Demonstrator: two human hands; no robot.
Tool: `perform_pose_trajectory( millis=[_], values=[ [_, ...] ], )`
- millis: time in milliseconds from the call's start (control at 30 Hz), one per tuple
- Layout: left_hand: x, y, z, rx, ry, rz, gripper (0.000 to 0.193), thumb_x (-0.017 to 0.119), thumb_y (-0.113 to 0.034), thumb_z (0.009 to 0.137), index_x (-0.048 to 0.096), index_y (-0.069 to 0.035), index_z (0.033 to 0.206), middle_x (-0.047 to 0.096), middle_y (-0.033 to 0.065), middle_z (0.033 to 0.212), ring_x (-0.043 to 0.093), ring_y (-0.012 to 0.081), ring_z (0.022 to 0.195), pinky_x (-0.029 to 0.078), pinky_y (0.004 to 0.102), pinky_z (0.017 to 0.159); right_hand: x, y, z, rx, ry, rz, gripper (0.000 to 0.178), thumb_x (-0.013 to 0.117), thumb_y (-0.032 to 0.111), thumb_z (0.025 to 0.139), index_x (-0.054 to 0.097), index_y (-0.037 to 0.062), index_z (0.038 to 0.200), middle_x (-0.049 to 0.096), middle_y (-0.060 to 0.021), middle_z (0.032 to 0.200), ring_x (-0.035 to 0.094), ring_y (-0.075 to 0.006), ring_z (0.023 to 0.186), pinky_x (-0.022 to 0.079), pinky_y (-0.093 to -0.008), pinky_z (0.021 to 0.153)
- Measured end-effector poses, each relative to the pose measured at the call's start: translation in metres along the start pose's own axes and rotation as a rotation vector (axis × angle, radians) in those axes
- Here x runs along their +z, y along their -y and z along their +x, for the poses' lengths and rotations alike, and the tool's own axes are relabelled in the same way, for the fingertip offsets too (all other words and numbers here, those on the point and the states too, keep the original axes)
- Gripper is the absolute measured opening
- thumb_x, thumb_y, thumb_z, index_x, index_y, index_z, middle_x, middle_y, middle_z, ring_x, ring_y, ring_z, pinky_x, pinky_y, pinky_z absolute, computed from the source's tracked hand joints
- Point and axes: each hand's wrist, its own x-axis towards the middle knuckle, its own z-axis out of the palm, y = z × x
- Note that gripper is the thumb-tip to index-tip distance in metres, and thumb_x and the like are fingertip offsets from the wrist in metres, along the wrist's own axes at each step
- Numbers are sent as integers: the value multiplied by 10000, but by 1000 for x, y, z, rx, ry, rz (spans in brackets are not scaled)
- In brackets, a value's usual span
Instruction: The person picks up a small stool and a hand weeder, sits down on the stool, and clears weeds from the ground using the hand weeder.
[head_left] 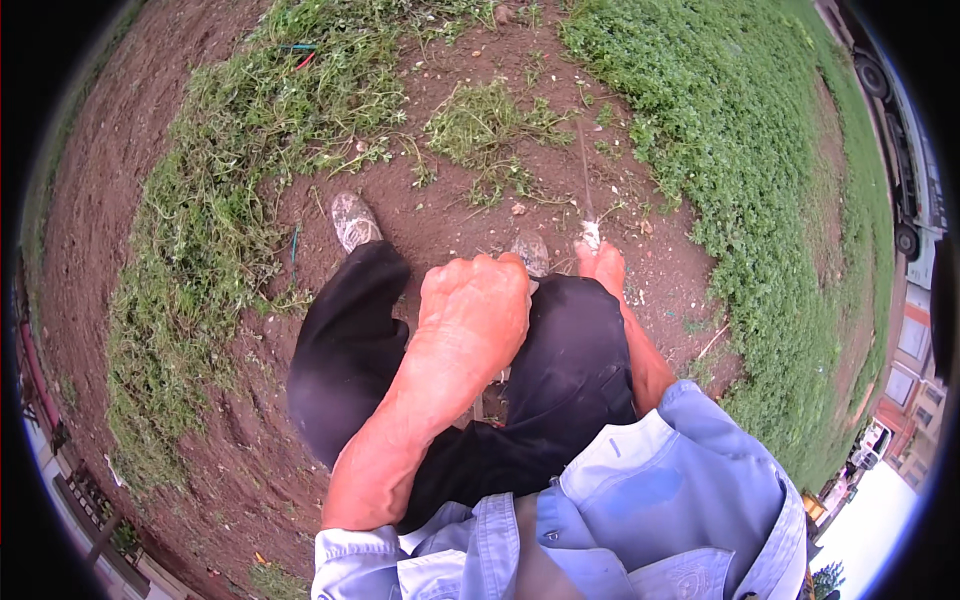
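My left hand (pixel 475 305) is closed in a fist above my knees, its back turned up. The curled fingers hide whatever it holds, if anything. Beside my right knee, my right hand (pixel 602 268) is wrapped round a thin-bladed hand tool (pixel 590 232). White material covers the tool near my fingers, and its narrow brownish blade extends away from me over bare soil. Just beyond my feet lies a loose clump of pulled green plants (pixel 480 125).
Dense low green plants (pixel 720 150) grow on the right. Uprooted plants (pixel 230 200) lie in a long heap on the left, with a red and blue object (pixel 303 55) on it. My shoes (pixel 354 222) rest on brown soil. A parked truck (pixel 900 150) stands far right.
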Motion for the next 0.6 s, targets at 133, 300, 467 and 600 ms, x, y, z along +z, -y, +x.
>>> perform_pose_trajectory(
  millis=[133,300,467,600],
  values=[
    [-1,-1,-6,45,-5,-24,259,633,-277,885,639,-24,830,663,197,705,679,360,705,520,471,670,-19,-61,-10,48,177,-117,496,673,423,811,631,-71,795,655,-286,836,650,-405,798,483,-484,721],
    [3,6,-11,52,-38,-23,256,636,-273,881,641,-27,811,661,202,696,682,352,687,525,457,655,-11,11,15,44,390,-56,508,679,407,799,653,-97,858,668,-299,900,675,-373,885,497,-475,774],
    [4,6,-7,58,-52,-66,238,636,-256,876,647,-29,804,659,205,692,687,352,700,528,465,655,12,165,82,-89,476,-121,519,686,352,796,657,-119,1014,680,-278,1013,669,-371,985,500,-432,835],
    [2,9,-6,30,-52,-67,224,629,-229,874,645,-16,804,660,209,694,690,351,688,536,459,641,18,250,106,-256,483,165,436,667,363,806,652,-72,808,666,-199,782,646,-272,720,484,-426,686]
  ],
)
